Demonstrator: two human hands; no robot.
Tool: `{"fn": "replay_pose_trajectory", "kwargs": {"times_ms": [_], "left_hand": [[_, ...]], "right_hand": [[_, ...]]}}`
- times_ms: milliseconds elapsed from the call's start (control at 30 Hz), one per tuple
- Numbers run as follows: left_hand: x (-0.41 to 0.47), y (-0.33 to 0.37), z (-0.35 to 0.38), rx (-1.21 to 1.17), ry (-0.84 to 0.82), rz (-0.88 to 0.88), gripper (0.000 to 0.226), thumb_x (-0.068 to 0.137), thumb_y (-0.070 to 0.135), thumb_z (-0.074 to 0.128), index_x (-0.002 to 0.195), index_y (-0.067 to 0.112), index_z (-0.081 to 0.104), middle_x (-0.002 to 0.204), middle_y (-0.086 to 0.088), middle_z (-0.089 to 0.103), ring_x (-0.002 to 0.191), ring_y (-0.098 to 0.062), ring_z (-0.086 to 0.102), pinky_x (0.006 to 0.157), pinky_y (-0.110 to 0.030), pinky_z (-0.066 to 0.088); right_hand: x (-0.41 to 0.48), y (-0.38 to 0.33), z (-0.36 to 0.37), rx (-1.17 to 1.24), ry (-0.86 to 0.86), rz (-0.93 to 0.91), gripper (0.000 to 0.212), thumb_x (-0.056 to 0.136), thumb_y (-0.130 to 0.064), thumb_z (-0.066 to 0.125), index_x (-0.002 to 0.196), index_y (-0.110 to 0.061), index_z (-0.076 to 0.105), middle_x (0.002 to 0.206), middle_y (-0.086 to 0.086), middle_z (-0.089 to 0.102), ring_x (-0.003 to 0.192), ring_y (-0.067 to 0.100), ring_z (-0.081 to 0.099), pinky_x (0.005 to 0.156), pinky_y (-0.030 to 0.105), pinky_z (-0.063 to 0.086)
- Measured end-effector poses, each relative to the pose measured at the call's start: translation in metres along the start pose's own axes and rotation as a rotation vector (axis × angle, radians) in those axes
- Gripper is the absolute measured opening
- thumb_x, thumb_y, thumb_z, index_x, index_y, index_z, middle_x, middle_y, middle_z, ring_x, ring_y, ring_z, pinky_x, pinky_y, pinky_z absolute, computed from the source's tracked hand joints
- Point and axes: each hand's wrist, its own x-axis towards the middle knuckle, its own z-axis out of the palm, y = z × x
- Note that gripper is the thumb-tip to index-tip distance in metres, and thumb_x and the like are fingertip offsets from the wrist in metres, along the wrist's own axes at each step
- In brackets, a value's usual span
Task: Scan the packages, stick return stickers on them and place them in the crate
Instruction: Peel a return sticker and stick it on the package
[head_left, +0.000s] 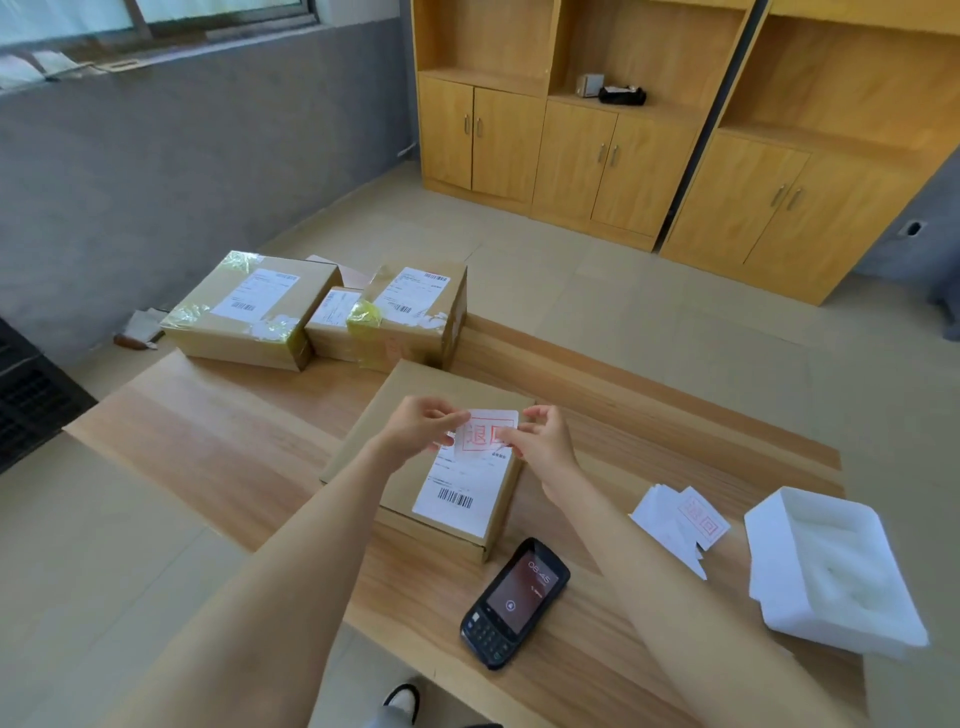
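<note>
Red-printed and white, a return sticker (485, 434) is pinched at either side by the left hand (421, 428) and the right hand (543, 441) just above the cardboard package (441, 384), apparently so that it can be laid flat near the shipping label (462, 493). The handheld scanner (514, 603) is set down close by; spare stickers (680, 519) and three more packages (249, 312) are ranged on the wooden table (208, 441).

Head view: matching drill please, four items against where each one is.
Things:
1. return sticker
2. scanner
3. sticker stack
4. foam tray

Places:
A. at the right end of the table
B. pinched by left hand and right hand above the near box
C. lying screen-up on the box's near side
D. between scanner and foam tray

Pairs: 1-B, 2-C, 3-D, 4-A
</note>
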Motion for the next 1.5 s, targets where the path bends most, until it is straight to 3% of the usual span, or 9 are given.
{"fn": "replay_pose_trajectory", "kwargs": {"times_ms": [367, 533, 667, 833, 933, 1100, 1300, 1400, 1500], "left_hand": [[0.031, -0.052, -0.061, 0.283, -0.09, -0.108, 0.03, 0.099, 0.029, 0.043, 0.094, 0.01, 0.066, 0.088, 0.001, 0.07, 0.066, -0.009, 0.062, 0.06, -0.024, 0.044], [0.038, -0.066, -0.071, 0.342, -0.162, -0.134, 0.04, 0.094, 0.046, 0.048, 0.088, 0.012, 0.067, 0.081, 0.002, 0.071, 0.062, -0.009, 0.062, 0.058, -0.022, 0.045], [0.045, -0.077, -0.08, 0.462, -0.255, -0.115, 0.019, 0.088, 0.03, 0.065, 0.085, 0.01, 0.065, 0.084, -0.005, 0.07, 0.061, -0.008, 0.059, 0.051, -0.018, 0.043], [0.05, -0.082, -0.083, 0.512, -0.28, -0.118, 0.016, 0.094, 0.021, 0.055, 0.089, 0.009, 0.065, 0.087, -0.004, 0.068, 0.06, -0.007, 0.057, 0.049, -0.017, 0.04], [0.053, -0.082, -0.086, 0.521, -0.287, -0.098, 0.021, 0.093, 0.018, 0.053, 0.074, 0.012, 0.061, 0.087, -0.004, 0.068, 0.057, -0.01, 0.056, 0.049, -0.018, 0.038], [0.056, -0.082, -0.091, 0.528, -0.32, -0.106, 0.017, 0.093, 0.02, 0.055, 0.086, 0.009, 0.066, 0.088, -0.004, 0.069, 0.061, -0.011, 0.056, 0.051, -0.018, 0.04], [0.058, -0.089, -0.09, 0.576, -0.318, -0.063, 0.017, 0.09, 0.017, 0.058, 0.073, 0.013, 0.063, 0.082, -0.001, 0.069, 0.053, -0.008, 0.055, 0.04, -0.009, 0.037], [0.055, -0.088, -0.087, 0.678, -0.284, 0.024, 0.015, 0.089, 0.016, 0.055, 0.084, 0.008, 0.067, 0.088, -0.005, 0.072, 0.06, -0.015, 0.058, 0.055, -0.016, 0.045], [0.052, -0.086, -0.083, 0.899, -0.256, 0.157, 0.018, 0.09, 0.017, 0.049, 0.093, 0.009, 0.065, 0.099, -0.009, 0.069, 0.086, -0.028, 0.062, 0.068, -0.029, 0.044]], "right_hand": [[0.001, 0.039, 0.071, -0.098, 0.011, 0.06, 0.026, 0.075, 0.009, 0.068, 0.075, -0.013, 0.053, 0.081, 0.003, 0.055, 0.074, 0.014, 0.061, 0.064, 0.021, 0.055], [-0.004, 0.057, 0.097, -0.178, 0.045, 0.077, 0.024, 0.075, 0.006, 0.069, 0.092, -0.012, 0.067, 0.078, -0.002, 0.055, 0.069, 0.012, 0.058, 0.062, 0.016, 0.053], [-0.009, 0.064, 0.108, -0.256, 0.07, 0.119, 0.041, 0.074, 0.008, 0.067, 0.111, -0.008, 0.065, 0.084, -0.008, 0.053, 0.082, 0.012, 0.056, 0.081, 0.026, 0.052], [-0.017, 0.068, 0.118, -0.217, 0.057, 0.139, 0.045, 0.076, 0.012, 0.064, 0.118, -0.004, 0.062, 0.089, -0.005, 0.054, 0.08, 0.004, 0.058, 0.056, 0.017, 0.055], [-0.019, 0.067, 0.124, -0.205, 0.08, 0.15, 0.047, 0.077, 0.013, 0.062, 0.121, -0.003, 0.06, 0.096, -0.001, 0.057, 0.083, 0.009, 0.062, 0.066, 0.027, 0.059], [-0.018, 0.065, 0.128, -0.281, 0.088, 0.14, 0.051, 0.077, 0.013, 0.06, 0.125, -0.005, 0.058, 0.112, 0.01, 0.057, 0.092, 0.017, 0.061, 0.07, 0.03, 0.059], [-0.019, 0.069, 0.13, -0.453, 0.098, 0.08, 0.049, 0.079, 0.011, 0.056, 0.125, -0.007, 0.057, 0.115, 0.013, 0.056, 0.087, 0.019, 0.061, 0.081, 0.034, 0.056], [-0.018, 0.069, 0.133, -0.626, 0.07, 0.021, 0.048, 0.082, 0.006, 0.057, 0.128, -0.009, 0.056, 0.117, 0.01, 0.051, 0.097, 0.019, 0.059, 0.089, 0.028, 0.05], [-0.018, 0.069, 0.136, -0.726, 0.057, 0.013, 0.048, 0.085, 0.004, 0.056, 0.132, -0.01, 0.053, 0.121, 0.008, 0.047, 0.104, 0.022, 0.056, 0.086, 0.025, 0.046]]}}
